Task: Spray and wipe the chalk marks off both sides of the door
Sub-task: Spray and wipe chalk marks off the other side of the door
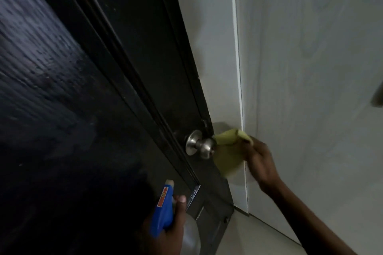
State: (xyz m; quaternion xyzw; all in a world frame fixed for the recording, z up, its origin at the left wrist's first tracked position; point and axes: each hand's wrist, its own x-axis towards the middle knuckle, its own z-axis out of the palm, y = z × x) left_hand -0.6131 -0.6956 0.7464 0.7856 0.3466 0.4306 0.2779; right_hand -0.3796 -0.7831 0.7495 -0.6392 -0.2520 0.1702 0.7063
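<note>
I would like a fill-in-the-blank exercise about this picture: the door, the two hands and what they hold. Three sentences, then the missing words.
1. The right hand holds a cloth whose colour is ____.
2. The left hand grips a spray bottle with a ____ head.
3. The cloth is right next to the silver ____ of the dark door.

Missing words: yellow; blue; knob

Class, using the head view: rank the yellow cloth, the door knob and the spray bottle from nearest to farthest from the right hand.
1. Yellow cloth: gripped in the right hand itself.
2. Door knob: just left of the cloth, on the dark door.
3. Spray bottle: lower left, held by the left hand.
</note>
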